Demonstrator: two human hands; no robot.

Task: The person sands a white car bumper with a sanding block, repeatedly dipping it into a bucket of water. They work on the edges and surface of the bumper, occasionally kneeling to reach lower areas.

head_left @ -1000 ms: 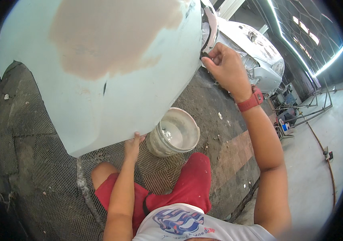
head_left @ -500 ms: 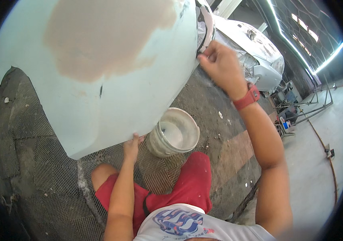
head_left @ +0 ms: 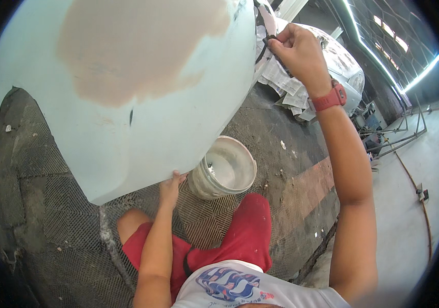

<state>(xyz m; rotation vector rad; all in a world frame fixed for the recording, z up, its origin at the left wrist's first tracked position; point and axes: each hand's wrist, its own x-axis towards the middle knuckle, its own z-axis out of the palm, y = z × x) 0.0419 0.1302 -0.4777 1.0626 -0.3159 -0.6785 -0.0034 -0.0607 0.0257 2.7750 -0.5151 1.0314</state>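
Note:
A large pale blue-green car body panel [head_left: 142, 138] with a brownish sanded patch [head_left: 132, 51] fills the upper left. My left hand [head_left: 169, 187] is at its lower edge, gripping it, with some fingers hidden. My right hand [head_left: 299, 49], with a red watch on the wrist, is raised beside the panel's upper right edge. Its thumb and fingers pinch a small black piece [head_left: 269, 39], whose kind I cannot make out. A whitish bucket [head_left: 206, 185] with cloudy liquid inside stands between the panel and my right knee.
Dark, ribbed mats [head_left: 70, 210] cover the floor below. Behind my right hand is a white car [head_left: 348, 61], with paper sheets [head_left: 283, 82] hanging nearby. Metal frames [head_left: 409, 136] stand at the right, near a pale wall [head_left: 404, 220].
My right hand has moved up and slightly right, and the black piece now shows between its fingers. Paper sheets have come into view below it. My left hand stays at the panel's edge.

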